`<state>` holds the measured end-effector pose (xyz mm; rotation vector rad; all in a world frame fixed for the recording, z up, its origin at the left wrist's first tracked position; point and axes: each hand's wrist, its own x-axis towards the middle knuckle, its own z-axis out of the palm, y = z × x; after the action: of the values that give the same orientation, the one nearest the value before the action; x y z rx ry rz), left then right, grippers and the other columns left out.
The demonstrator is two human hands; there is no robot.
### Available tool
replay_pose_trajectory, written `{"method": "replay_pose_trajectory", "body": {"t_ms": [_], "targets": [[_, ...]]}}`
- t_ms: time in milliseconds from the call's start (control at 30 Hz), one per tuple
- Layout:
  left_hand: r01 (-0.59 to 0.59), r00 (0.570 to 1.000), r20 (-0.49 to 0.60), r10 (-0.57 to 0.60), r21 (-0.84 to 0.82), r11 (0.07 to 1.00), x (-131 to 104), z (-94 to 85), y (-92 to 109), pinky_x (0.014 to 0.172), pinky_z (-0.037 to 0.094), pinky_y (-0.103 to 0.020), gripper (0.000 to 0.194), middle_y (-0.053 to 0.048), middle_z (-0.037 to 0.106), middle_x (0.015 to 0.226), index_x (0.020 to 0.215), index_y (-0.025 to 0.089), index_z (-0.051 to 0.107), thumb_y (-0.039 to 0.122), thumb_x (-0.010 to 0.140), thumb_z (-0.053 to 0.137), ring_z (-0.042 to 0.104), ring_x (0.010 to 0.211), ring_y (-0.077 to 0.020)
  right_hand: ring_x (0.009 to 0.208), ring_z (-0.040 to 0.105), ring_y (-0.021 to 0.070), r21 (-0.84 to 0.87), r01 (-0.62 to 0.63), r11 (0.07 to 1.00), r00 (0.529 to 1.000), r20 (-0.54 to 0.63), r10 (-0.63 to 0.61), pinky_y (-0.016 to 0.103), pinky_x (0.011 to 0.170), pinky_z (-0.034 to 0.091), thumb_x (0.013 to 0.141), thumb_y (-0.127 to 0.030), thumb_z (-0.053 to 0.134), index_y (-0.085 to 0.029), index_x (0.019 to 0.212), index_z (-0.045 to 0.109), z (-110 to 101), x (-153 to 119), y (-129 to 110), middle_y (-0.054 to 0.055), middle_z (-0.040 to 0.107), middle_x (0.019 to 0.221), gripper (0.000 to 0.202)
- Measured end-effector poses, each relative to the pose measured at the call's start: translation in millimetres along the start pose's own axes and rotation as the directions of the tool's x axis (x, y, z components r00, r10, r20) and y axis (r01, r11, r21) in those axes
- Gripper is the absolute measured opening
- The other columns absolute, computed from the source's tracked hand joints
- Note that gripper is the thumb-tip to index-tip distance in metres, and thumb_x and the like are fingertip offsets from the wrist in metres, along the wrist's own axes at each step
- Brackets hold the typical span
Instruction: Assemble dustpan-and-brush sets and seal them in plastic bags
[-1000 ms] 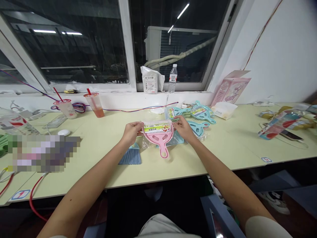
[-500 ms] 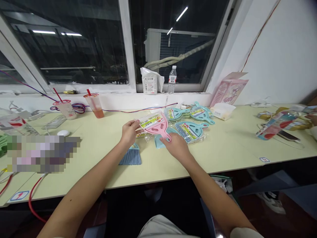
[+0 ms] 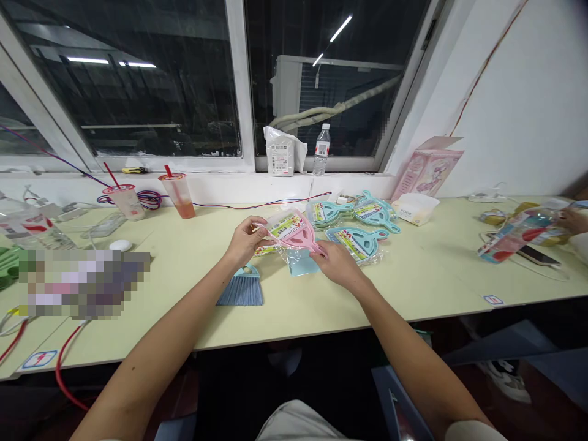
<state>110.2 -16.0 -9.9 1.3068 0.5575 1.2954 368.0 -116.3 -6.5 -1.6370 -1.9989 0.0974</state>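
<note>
A pink dustpan set [image 3: 298, 234] with a yellow-green label is held up over the table between both hands. My left hand [image 3: 247, 240] pinches its wide, bagged edge. Round its handle, on the right, my right hand [image 3: 334, 260] is closed. Below my left hand lies a small brush [image 3: 242, 288] with blue-grey bristles, and a light blue dustpan [image 3: 302, 263] is partly hidden under the pink set. Bagged teal sets lie just beyond my right hand, one nearer [image 3: 356, 243] and others behind it [image 3: 374, 211].
Two drink cups [image 3: 184, 202] with red straws stand at the back left. A tissue pack [image 3: 417, 208] and pink box [image 3: 429, 171] are at the back right. A bottle [image 3: 322, 150] stands on the sill. Another person's hand [image 3: 572, 219] shows at the right edge.
The pink set has turned slightly, its handle now pointing more to the right. My right hand has shifted a little right with the handle. The camera view has moved slightly.
</note>
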Motion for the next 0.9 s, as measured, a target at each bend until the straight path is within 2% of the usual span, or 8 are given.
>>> {"method": "replay_pose_trajectory", "body": {"t_ms": [100, 233, 333, 400, 500, 633, 767, 900], "targets": [[-0.003, 1.000, 0.021, 0.001, 0.057, 0.998, -1, 3.0, -3, 0.078, 0.065, -0.039, 0.054, 0.001, 0.061, 0.092, 0.110, 0.021, 0.058, 0.037, 0.069, 0.088, 0.070, 0.084, -0.0174, 0.076, 0.058, 0.0207, 0.025, -0.024, 0.999, 1.000, 0.016, 0.023, 0.029, 0.066, 0.034, 0.096, -0.037, 0.054, -0.021, 0.084, 0.063, -4, 2, 13, 0.005, 0.069, 0.083, 0.022], [0.056, 0.985, 0.154, -0.078, 0.140, 0.989, -5, 7.7, -8, 0.084, 0.062, -0.045, 0.081, -0.002, 0.062, 0.105, 0.133, 0.027, 0.044, 0.029, 0.065, 0.089, 0.073, 0.088, -0.0206, 0.092, 0.064, 0.0240, 0.002, -0.065, 0.998, 0.998, 0.020, 0.065, 0.029, 0.073, 0.039, 0.094, -0.035, 0.056, -0.019, 0.105, 0.069, -18, 13, 48, 0.010, 0.074, 0.103, 0.023], [0.024, 0.979, 0.185, -0.087, 0.317, 0.948, -8, 8.1, -14, 0.086, 0.059, -0.043, 0.074, -0.003, 0.064, 0.106, 0.131, 0.026, 0.045, 0.033, 0.070, 0.087, 0.072, 0.086, -0.0192, 0.094, 0.065, 0.0259, -0.092, -0.077, 0.993, 0.996, 0.031, 0.080, 0.030, 0.075, 0.042, 0.096, -0.036, 0.053, -0.018, 0.111, 0.069, -38, 24, 90, 0.012, 0.075, 0.107, 0.029], [-0.046, 0.983, 0.179, -0.048, 0.487, 0.872, -10, 7.0, -18, 0.087, 0.056, -0.039, 0.058, -0.004, 0.066, 0.103, 0.127, 0.025, 0.051, 0.040, 0.079, 0.080, 0.070, 0.089, -0.0194, 0.097, 0.066, 0.0272, -0.174, -0.067, 0.982, 0.996, 0.044, 0.076, 0.031, 0.077, 0.044, 0.097, -0.035, 0.051, -0.018, 0.115, 0.069, -54, 32, 121, 0.013, 0.075, 0.108, 0.031], [-0.166, 0.976, 0.218, 0.011, 0.711, 0.684, -12, 5.9, -20, 0.086, 0.053, -0.037, 0.035, -0.004, 0.070, 0.099, 0.118, 0.024, 0.059, 0.045, 0.091, 0.065, 0.067, 0.092, -0.0206, 0.105, 0.066, 0.0295, -0.259, -0.040, 0.965, 0.994, 0.091, 0.066, 0.034, 0.084, 0.047, 0.096, -0.032, 0.051, -0.017, 0.121, 0.068, -75, 43, 168, 0.015, 0.073, 0.119, 0.034], [-0.280, 0.953, 0.301, 0.034, 0.829, 0.484, -13, 6.2, -21, 0.086, 0.052, -0.037, 0.025, -0.005, 0.071, 0.100, 0.110, 0.023, 0.064, 0.042, 0.098, 0.052, 0.066, 0.093, -0.0213, 0.108, 0.067, 0.0294, -0.269, 0.003, 0.963, 0.978, 0.200, 0.053, 0.037, 0.091, 0.049, 0.094, -0.026, 0.051, -0.019, 0.124, 0.068, -87, 50, 216, 0.013, 0.072, 0.124, 0.035], [-0.368, 0.924, 0.380, 0.047, 0.848, 0.382, -15, 5.1, -22, 0.087, 0.051, -0.038, 0.025, -0.006, 0.071, 0.107, 0.107, 0.023, 0.065, 0.036, 0.101, 0.045, 0.066, 0.097, -0.0218, 0.106, 0.067, 0.0293, -0.247, 0.076, 0.966, 0.968, 0.250, -0.012, 0.039, 0.092, 0.050, 0.091, -0.026, 0.054, -0.022, 0.119, 0.070, -84, 50, 233, 0.012, 0.072, 0.121, 0.032], [-0.422, 0.902, 0.426, 0.067, 0.838, 0.346, -17, 3.4, -23, 0.089, 0.051, -0.038, 0.027, -0.006, 0.070, 0.109, 0.109, 0.023, 0.066, 0.033, 0.102, 0.042, 0.066, 0.098, -0.0216, 0.104, 0.067, 0.0288, -0.266, 0.055, 0.962, 0.971, 0.240, 0.011, 0.036, 0.091, 0.049, 0.087, -0.023, 0.057, -0.023, 0.117, 0.069, -79, 49, 234, 0.012, 0.071, 0.115, 0.033]]}}
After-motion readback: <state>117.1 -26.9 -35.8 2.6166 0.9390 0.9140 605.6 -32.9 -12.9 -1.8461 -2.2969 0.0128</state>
